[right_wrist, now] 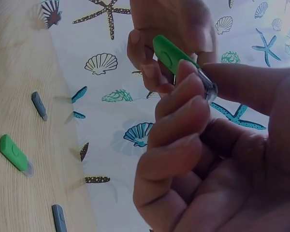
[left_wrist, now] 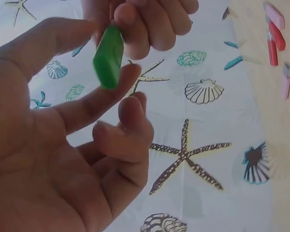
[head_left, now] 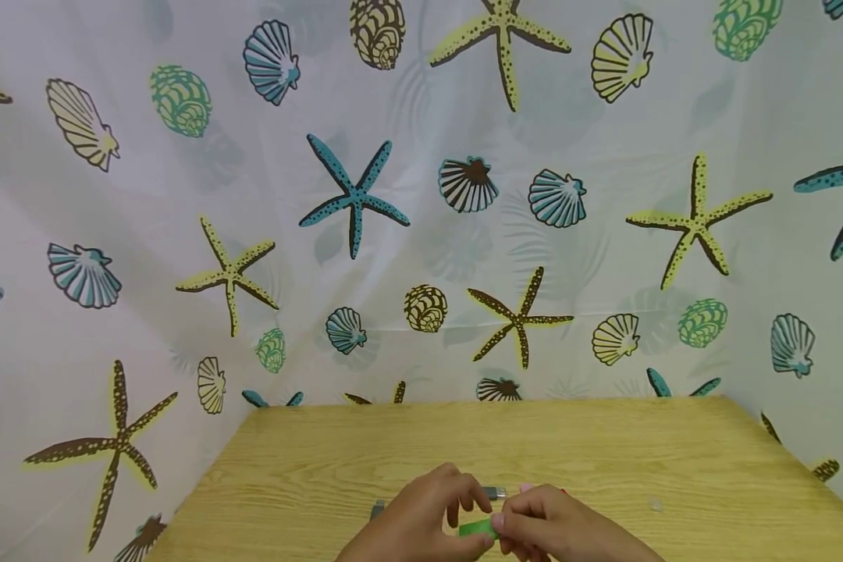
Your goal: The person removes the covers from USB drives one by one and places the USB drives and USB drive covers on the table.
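A green USB stick (head_left: 474,528) with a clear cap (right_wrist: 209,86) over its plug end is held up between the two hands. My right hand (head_left: 558,524) pinches it at the capped end with thumb and forefinger, the other fingers curled below. Around its green end, my left hand (head_left: 421,517) is spread with thumb and fingers apart. In the left wrist view the green body (left_wrist: 108,58) lies between the left thumb and fingers, which show gaps around it.
On the wooden table (head_left: 295,460) lie dark grey USB sticks (right_wrist: 39,106), another green stick (right_wrist: 13,153), and red (left_wrist: 272,47) and pink (left_wrist: 286,81) ones. A small clear piece (head_left: 656,505) lies at the right. A shell-and-starfish patterned cloth (head_left: 421,250) surrounds the table.
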The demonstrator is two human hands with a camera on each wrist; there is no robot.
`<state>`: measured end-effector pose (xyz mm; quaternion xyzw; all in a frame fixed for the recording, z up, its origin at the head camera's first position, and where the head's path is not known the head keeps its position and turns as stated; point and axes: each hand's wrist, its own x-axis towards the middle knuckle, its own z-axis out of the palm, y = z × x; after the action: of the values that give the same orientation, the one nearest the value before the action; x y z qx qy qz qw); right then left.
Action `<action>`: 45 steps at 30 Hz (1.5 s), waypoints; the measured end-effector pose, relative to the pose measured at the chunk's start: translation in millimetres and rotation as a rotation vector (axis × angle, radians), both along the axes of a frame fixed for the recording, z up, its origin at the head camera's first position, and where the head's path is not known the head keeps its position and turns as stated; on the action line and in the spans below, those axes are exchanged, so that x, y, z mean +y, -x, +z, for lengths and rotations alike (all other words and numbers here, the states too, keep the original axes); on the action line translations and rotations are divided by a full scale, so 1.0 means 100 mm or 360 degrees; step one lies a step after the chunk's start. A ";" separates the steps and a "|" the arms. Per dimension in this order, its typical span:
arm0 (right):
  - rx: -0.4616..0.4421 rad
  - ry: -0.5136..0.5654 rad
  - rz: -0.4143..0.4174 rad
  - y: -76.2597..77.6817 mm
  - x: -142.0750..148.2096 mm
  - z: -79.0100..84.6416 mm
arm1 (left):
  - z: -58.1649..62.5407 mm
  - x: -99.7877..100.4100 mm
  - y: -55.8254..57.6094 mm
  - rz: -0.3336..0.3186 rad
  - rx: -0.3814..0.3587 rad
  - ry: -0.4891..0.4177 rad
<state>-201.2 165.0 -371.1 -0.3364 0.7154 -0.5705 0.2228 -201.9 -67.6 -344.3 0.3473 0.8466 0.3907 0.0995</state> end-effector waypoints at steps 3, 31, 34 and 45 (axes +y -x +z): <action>-0.0048 0.0090 0.0038 0.00 0.00 0.00 | -0.02 0.02 0.01 0.0066 -0.0097 -0.0103; -0.0047 0.0239 0.0056 -0.02 -0.05 0.05 | -0.09 0.00 0.04 -0.0350 -0.0896 -0.0492; -0.0043 0.0242 0.0061 -0.03 -0.05 0.05 | -0.08 0.00 0.03 -0.0382 -0.0889 -0.0498; -0.0080 0.0334 0.0101 -0.03 -0.05 0.05 | -0.07 -0.01 0.03 -0.0502 -0.0910 -0.0539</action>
<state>-197.9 159.6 -366.0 -0.3660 0.6347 -0.6433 0.2223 -204.9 -68.9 -350.9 0.3619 0.6439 0.5864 0.3323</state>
